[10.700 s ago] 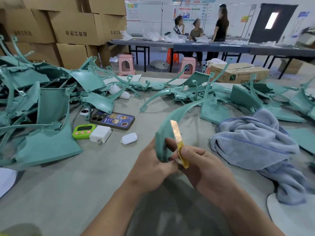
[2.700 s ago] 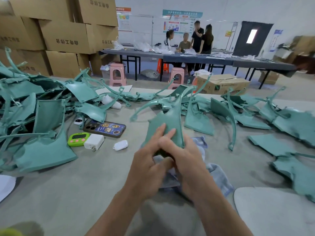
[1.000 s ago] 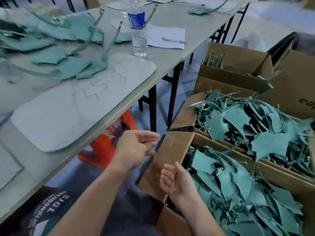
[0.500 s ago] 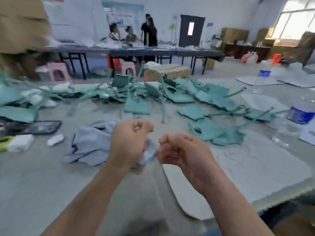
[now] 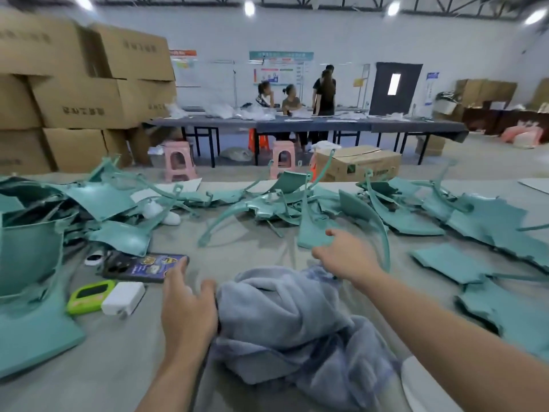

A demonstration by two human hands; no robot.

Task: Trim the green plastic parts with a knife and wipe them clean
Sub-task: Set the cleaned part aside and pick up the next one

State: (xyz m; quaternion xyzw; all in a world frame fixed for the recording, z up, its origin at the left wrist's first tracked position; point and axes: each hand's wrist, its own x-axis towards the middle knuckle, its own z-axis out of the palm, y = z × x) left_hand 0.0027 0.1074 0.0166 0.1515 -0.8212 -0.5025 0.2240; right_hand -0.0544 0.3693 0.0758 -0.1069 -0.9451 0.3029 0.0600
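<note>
Sprawling along the far edge of the desk (image 5: 118, 367) and down its left and right edges, the green parts (image 5: 98, 200) lie in loose heaps, flat panels with long curved arms that stick up and hook through one another. They look light, thin and springy rather than brittle, so I judge that a pull on an arm would bend it and drag its neighbours along. The flat panel is the firmer place to grip, with care for the ragged untrimmed rim. One part (image 5: 312, 233) lies just clear of the heap near the desk's middle. The right hand (image 5: 347, 257) hovers at its near edge, fingers spread and holding nothing; whether it touches I cannot tell. A grey cloth (image 5: 282, 316) lies crumpled toward the near edge, soft and easy to bunch. The left hand (image 5: 187, 310) lies flat beside it, fingers straight, thumb against the folds. No knife shows. The desk top is a dull grey sheet on which the panels should slide readily. Beyond it the room is a high hall with stacked boxes (image 5: 86, 99) at the left, a long dark table (image 5: 312, 124) with people (image 5: 292, 99) at it, a carton (image 5: 359, 166) and pink stools (image 5: 178, 160). Between the cloth and the left edge lie a phone (image 5: 145, 267), a white charger (image 5: 123, 298) and a green timer (image 5: 89, 295).
</note>
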